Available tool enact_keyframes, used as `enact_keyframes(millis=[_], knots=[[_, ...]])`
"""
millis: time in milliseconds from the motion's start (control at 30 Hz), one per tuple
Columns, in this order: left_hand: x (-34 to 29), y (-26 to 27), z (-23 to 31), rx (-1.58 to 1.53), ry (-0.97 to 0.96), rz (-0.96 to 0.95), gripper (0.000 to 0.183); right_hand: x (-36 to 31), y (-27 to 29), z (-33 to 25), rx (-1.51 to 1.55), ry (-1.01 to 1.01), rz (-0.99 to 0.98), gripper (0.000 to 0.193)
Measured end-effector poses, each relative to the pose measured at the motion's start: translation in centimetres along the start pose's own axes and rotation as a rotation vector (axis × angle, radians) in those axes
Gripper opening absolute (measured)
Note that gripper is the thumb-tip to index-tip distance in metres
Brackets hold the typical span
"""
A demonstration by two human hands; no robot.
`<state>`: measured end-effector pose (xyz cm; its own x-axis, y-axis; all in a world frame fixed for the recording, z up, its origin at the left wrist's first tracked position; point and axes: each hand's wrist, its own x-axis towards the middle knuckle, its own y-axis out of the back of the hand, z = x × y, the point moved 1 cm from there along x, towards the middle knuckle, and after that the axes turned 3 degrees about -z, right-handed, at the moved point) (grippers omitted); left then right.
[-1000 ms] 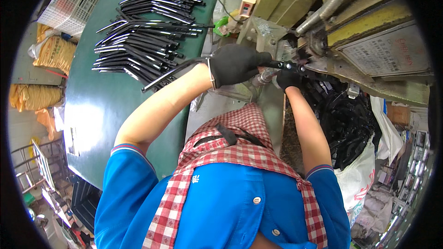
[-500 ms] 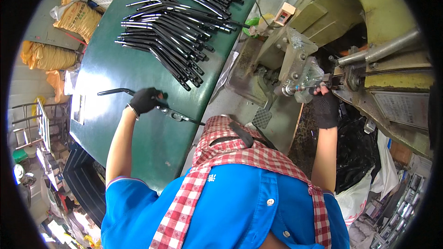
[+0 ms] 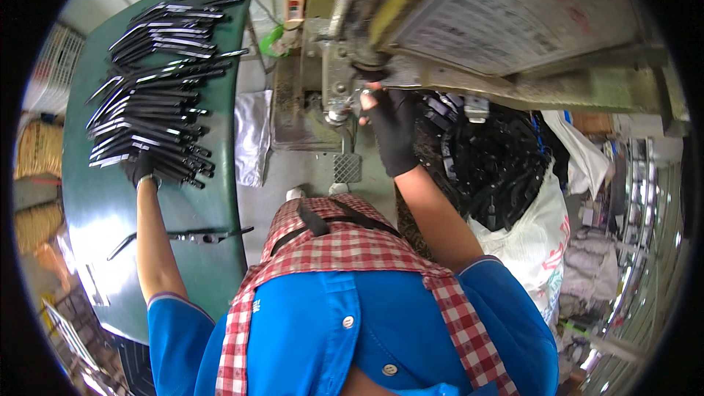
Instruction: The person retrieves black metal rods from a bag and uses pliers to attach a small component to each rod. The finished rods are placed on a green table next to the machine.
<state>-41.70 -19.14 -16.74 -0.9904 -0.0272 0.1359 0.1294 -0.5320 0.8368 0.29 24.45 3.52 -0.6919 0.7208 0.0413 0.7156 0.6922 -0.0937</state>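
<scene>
A: Hands?
B: Left hand (image 3: 138, 166) at the black rods (image 3: 158, 110), upper left of frame, fingers hidden, can't tell its grip; right hand (image 3: 396, 128) loosely curled near the machine head (image 3: 370, 66), upper centre, can't tell if it holds anything.
A: Risks?
B: Shoe (image 3: 339, 188) near pedal (image 3: 347, 169); stray press could nip fingertips; overlapping rods could drag neighbours if tugged.

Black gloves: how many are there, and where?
2: one glove is on the left hand, by the black bars on the green table; the other is on the right hand, near the machine. More could be hidden.
</scene>
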Motion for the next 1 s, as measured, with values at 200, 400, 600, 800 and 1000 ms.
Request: enact_keyframes(millis=[200,400,600,800,1000], knots=[[-4.4,4.6,-0.9,-0.706,0.531,0.032,0.028,0.6,13.8,8.0,-0.870,0.057,0.034,0.029],[-11.3,10.0,5.1,-0.569,-0.123,0.083,0.016,3.5,24.0,14.0,-1.889,0.255,0.138,0.047],[-16.8,16.1,14.4,-0.183,-0.369,-0.150,0.021,2.3,21.9,9.3,-1.590,0.179,0.033,0.037],[-19.2,15.4,20.7,-0.150,-0.640,-0.417,0.021,2.5,21.2,8.6,-1.709,0.170,-0.166,0.044],[-19.6,13.4,23.6,-0.296,-0.550,-0.564,0.018,5.3,23.0,12.0,-1.702,-0.023,-0.163,0.047]])
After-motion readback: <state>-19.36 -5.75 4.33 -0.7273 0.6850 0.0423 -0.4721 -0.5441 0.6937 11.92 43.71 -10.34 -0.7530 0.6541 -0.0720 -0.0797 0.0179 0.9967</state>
